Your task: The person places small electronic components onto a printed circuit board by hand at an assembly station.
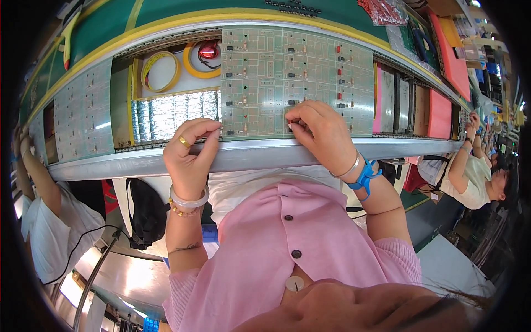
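Observation:
A wide green circuit board panel [265, 88] lies in the conveyor in front of me, with small black, red and striped parts standing on it. My left hand [191, 157] is closed, thumb and index fingertips together at the panel's near left corner. Whether they grip the edge or a small part does not show. Over the near middle of the panel is my right hand [323, 135], its thumb and fingers pinched close to the surface. Anything between those fingertips is hidden or too small to name.
A metal rail [260, 157] runs along the near side. Yellow tape rolls [160, 72] sit in the gap left of the panel, and another circuit board [83, 110] lies farther left. Black components [293, 8] and a bag of red parts [384, 12] lie beyond. People work at both sides.

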Motion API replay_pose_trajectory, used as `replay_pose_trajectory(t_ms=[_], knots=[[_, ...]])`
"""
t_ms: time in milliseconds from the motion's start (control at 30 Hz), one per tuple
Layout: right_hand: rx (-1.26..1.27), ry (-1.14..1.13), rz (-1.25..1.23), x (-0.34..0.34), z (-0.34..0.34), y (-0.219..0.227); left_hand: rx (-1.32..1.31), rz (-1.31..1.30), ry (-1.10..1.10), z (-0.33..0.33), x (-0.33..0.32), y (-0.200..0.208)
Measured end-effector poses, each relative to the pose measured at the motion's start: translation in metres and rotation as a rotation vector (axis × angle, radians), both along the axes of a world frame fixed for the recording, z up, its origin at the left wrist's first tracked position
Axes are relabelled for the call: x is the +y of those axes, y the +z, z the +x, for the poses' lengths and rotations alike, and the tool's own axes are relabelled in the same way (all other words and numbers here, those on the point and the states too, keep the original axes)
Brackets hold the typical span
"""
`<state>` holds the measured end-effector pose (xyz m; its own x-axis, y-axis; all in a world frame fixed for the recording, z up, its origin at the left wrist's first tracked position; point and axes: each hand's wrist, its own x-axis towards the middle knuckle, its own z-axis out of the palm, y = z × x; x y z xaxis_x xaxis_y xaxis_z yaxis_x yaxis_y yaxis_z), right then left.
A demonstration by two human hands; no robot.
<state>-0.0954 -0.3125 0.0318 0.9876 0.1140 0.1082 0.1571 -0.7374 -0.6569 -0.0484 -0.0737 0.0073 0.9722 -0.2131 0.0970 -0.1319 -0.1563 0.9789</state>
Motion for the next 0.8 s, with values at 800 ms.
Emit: replay_pose_trajectory(t_ms=[800], knots=[[-0.326,-0.487,-0.691,-0.19,0.174,-0.027,-0.411,0.478,-0.386,-0.001,-0.047,0.032]])
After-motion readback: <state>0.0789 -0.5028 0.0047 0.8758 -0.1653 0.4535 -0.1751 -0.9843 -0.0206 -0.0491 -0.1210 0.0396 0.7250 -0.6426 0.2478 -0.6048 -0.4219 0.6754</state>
